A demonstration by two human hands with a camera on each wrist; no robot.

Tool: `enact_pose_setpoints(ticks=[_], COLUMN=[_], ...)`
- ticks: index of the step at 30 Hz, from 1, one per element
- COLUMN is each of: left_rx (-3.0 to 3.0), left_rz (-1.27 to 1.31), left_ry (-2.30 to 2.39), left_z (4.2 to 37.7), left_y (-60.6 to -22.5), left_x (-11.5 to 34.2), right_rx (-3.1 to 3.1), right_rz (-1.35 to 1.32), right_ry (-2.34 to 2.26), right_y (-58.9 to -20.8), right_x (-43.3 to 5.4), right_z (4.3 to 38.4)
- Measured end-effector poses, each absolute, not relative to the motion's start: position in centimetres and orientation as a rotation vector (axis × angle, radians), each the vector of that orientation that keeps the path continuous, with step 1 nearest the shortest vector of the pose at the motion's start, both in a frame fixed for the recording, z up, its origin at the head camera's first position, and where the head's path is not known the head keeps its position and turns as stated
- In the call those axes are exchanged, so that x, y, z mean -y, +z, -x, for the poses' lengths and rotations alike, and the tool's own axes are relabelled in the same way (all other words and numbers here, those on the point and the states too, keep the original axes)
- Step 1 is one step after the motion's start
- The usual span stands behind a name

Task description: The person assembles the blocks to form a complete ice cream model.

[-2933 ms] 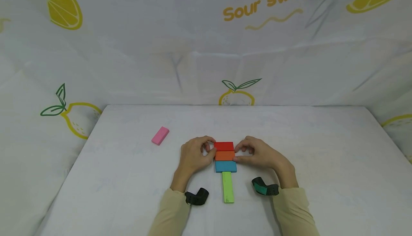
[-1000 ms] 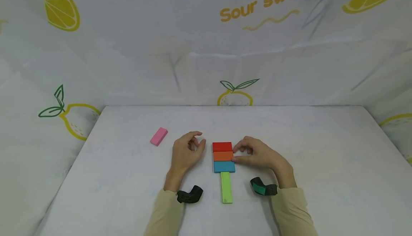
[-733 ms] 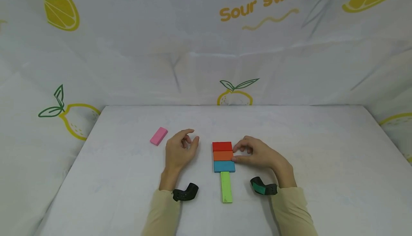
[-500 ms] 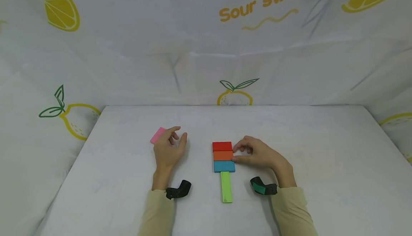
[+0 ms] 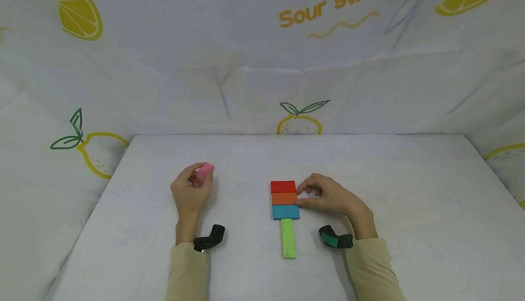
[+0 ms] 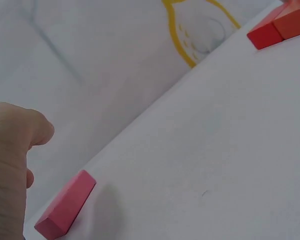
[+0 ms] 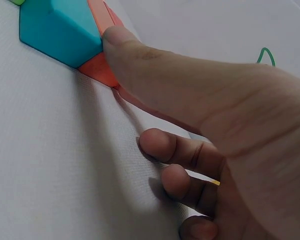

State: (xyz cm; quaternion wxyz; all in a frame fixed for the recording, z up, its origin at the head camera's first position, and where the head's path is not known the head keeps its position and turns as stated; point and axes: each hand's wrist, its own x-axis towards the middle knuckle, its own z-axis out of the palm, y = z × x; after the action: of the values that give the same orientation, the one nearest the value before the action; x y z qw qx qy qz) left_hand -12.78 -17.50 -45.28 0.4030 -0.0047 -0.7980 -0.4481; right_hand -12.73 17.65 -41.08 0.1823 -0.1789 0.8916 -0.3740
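In the head view my left hand (image 5: 192,194) is over a pink block (image 5: 204,173), with the thumb on its near right side and the fingers on its left. The left wrist view shows that pink block (image 6: 66,207) lying on the table, apart from the visible thumb. My right hand (image 5: 334,196) rests beside a row of flat blocks: its thumb touches the right end of the orange block (image 5: 284,199), and its index fingertip is by the red block (image 5: 283,187). A blue block (image 5: 285,212) lies in front of the orange one.
A long green block (image 5: 288,238) extends from the blue block toward the person. All the blocks lie on a white-covered table (image 5: 402,191). Behind it rises a white backdrop (image 5: 180,96) with printed lemons. A black band with a camera sits at each wrist.
My left hand has left the row's left side and moved left to the pink block, its fingers now around it. The right hand and the row have stayed in place.
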Motion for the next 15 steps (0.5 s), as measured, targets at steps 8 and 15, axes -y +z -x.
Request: enact_pose_setpoints(ticks=[8,15], left_rx=[2.001,2.137], left_rz=[-0.089,-0.317], left_ry=[-1.107,-1.097], left_z=[12.84,12.52], left_y=[-45.51,-45.33], left_x=[18.46,18.39], right_rx=[-2.52,-2.516], right_rz=[0.497,0.487], right_ry=[-1.054,-1.063], right_y=[-40.98,-40.92], right_x=[-17.56,-17.58], right_z=[12.68,12.66])
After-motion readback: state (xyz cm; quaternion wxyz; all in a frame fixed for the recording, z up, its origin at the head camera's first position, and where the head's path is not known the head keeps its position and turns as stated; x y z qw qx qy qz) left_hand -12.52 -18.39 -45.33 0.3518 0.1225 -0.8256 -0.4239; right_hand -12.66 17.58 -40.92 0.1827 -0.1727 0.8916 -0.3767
